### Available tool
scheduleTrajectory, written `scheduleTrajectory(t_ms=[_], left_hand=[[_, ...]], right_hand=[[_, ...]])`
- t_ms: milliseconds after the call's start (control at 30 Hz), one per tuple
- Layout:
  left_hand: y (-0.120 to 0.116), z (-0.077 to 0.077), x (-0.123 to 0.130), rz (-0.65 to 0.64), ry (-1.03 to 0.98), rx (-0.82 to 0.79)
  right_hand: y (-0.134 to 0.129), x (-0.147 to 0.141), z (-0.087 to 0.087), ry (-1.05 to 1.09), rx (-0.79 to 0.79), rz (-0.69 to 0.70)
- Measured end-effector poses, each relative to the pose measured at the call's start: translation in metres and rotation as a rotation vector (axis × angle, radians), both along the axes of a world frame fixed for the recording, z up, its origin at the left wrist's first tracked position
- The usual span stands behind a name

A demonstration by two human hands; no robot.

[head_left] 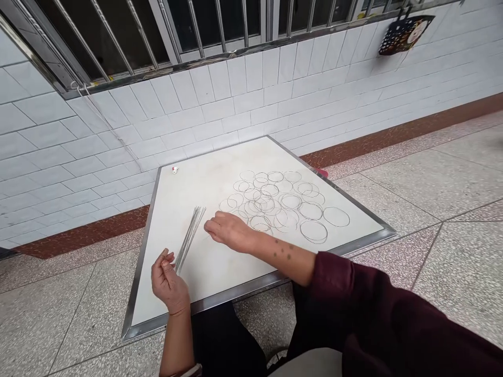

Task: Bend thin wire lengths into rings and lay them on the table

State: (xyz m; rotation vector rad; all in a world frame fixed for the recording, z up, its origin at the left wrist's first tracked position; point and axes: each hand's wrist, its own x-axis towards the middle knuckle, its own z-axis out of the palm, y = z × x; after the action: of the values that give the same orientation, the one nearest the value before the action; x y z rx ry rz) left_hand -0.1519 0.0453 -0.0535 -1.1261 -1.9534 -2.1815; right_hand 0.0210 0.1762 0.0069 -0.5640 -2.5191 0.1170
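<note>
A bundle of thin straight metal wires [190,236] lies on the white tabletop [220,277], fanned slightly at its far end. Just left of the bundle's near end is my left hand [170,283], its fingers curled and the thumb pressed toward them. My right hand [227,230] is closed in a pinch above the table, between the bundle and many thin wire rings [291,201]. Whatever either hand pinches is too fine or too hidden to make out. The rings lie loosely spread and overlapping on the table's right half.
A metal edge strip [247,287] frames the table. Near its far left corner sits a small white and red object [175,169]. Behind stands a white tiled wall [231,115] with a barred window, and a dark patterned bag [404,35] hangs at the upper right.
</note>
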Motion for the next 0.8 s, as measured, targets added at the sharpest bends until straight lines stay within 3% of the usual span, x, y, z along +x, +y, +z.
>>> scheduleTrajectory(t_ms=[133, 267, 433, 633, 733, 800], left_hand=[[0.003, 0.006, 0.052, -0.198, -0.255, -0.007], [0.013, 0.01, 0.1, -0.405, -0.491, -0.04], [0.022, 0.012, 0.128, -0.409, -0.778, 0.034], [0.025, 0.013, 0.134, -0.358, -0.99, 0.103], [0.024, 0.018, 0.133, -0.329, -1.045, 0.142], [0.022, 0.022, 0.135, -0.324, -1.064, 0.152]], right_hand=[[-0.021, 0.01, -0.013, 0.076, -0.02, -0.223], [-0.034, 0.019, -0.018, 0.1, -0.004, -0.232], [-0.044, 0.032, -0.021, 0.102, 0.025, -0.177], [-0.058, 0.052, -0.024, 0.153, 0.032, -0.157], [-0.075, 0.061, -0.03, 0.303, -0.148, -0.136], [-0.085, 0.065, -0.036, 0.396, -0.449, -0.108]])
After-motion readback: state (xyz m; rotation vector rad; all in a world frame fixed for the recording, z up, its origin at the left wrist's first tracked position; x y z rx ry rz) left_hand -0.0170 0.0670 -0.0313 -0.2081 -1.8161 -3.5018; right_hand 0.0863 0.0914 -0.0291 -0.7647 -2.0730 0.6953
